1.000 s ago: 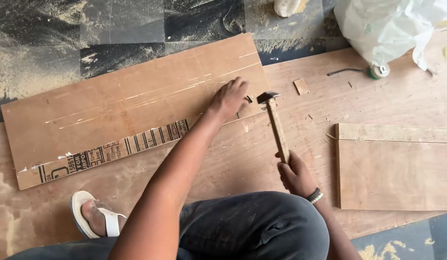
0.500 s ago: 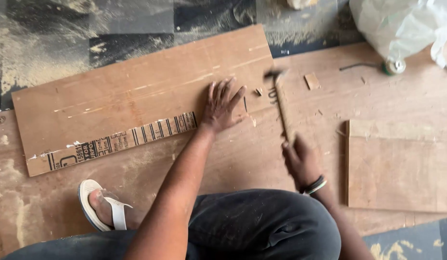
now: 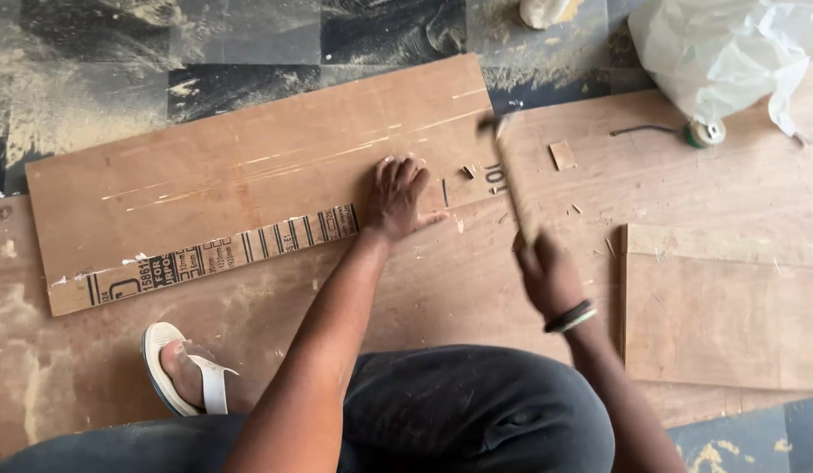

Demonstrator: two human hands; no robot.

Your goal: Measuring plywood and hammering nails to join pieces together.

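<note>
Fingers (image 3: 404, 175) splay on plywood (image 3: 249, 166); blurred hammer (image 3: 510, 175) indistinct.

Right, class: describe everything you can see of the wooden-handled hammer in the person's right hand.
The wooden-handled hammer is motion-blurred. It has a pale, straight wooden shaft and a small dark metal head at the far end, over the right end of the long brown plywood board. The right hand grips the shaft's lower end, so it slants up and slightly left. Whether the head touches the board cannot be told. The left hand lies flat on the board beside it.
</note>
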